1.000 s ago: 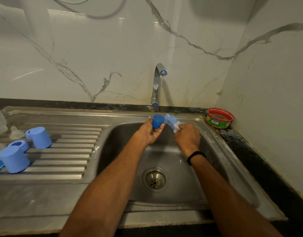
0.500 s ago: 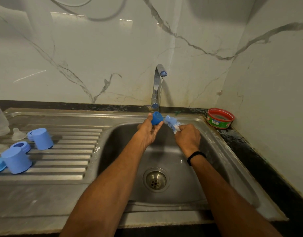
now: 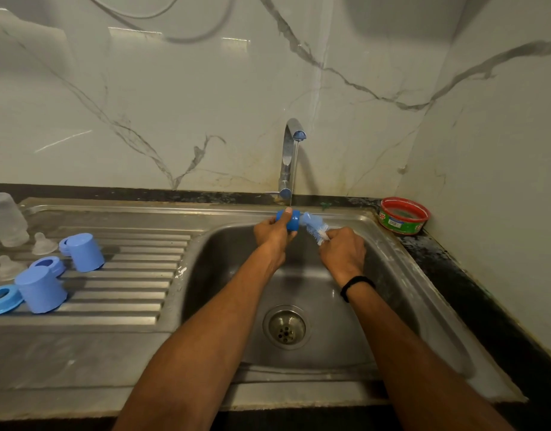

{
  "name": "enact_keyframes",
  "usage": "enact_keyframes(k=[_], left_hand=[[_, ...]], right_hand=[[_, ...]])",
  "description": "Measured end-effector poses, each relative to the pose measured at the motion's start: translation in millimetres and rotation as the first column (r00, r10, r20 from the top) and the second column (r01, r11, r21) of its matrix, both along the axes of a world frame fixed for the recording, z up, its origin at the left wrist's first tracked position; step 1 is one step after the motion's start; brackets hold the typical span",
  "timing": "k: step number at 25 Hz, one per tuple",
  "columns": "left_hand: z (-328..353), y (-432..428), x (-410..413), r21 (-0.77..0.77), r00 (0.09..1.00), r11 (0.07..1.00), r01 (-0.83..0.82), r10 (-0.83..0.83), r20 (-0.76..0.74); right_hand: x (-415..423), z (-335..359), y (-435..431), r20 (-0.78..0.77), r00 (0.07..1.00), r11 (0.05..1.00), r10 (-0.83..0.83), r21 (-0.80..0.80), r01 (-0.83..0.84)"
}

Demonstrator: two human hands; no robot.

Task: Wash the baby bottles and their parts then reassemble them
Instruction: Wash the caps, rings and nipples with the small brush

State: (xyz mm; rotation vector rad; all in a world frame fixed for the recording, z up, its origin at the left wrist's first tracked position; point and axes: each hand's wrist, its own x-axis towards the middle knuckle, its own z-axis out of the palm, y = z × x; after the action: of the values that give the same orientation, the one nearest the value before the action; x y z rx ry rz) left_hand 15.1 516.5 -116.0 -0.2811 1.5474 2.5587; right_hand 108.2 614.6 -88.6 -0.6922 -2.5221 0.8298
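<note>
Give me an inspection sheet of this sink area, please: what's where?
Surface: ribbed stainless steel drainboard beside steel sink basin.
Job's things: small blue plastic bottle part under running chrome tap, blue bristle brush against it; two light-blue plastic caps, blue rings, clear teats, clear bottle on drainboard.
Clutter: round red-and-green tub on black counter.
Hands: left hand grips the part; right hand grips the brush.
Cables: grey loop on wall, perhaps a reflection.
Surroundings: white marble-look walls.

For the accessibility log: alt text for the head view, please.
Left hand holds a blue part under the running tap over a steel sink; right hand holds a brush against it. Blue caps, rings and clear teats sit on the drainboard at left, a red tub at right.
</note>
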Motion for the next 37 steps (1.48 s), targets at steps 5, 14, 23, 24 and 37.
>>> enact_keyframes(k=[5, 14, 23, 24, 37], left_hand=[[-13.7, -4.6, 4.5, -0.327, 0.981, 0.94, -0.096, 0.033, -0.192], [-2.6, -43.3, 37.2, -0.756, 0.899, 0.587, -0.289, -0.105, -0.425], [21.6, -89.6, 81.3, -0.873, 0.904, 0.382, -0.302, -0.177, -0.39], [21.5, -95.5, 84.8, -0.876, 0.905, 0.371, -0.307, -0.17, -0.389], [40.9, -143.6, 104.7, -0.875, 0.928, 0.38, -0.301, -0.092, -0.36]], right_hand=[[-0.4, -2.6, -4.1, 0.023, 1.0, 1.0, -0.013, 0.016, 0.013], [22.2, 3.6, -13.7, 0.189, 0.98, 0.994, 0.057, 0.08, -0.073], [33.4, 20.9, -47.6, 0.17, 0.968, 0.961, 0.183, 0.176, -0.212], [33.0, 19.0, -51.9, 0.158, 0.969, 0.959, 0.191, 0.178, -0.219], [40.4, 29.1, -85.1, 0.019, 0.939, 0.939, 0.344, -0.009, -0.343]])
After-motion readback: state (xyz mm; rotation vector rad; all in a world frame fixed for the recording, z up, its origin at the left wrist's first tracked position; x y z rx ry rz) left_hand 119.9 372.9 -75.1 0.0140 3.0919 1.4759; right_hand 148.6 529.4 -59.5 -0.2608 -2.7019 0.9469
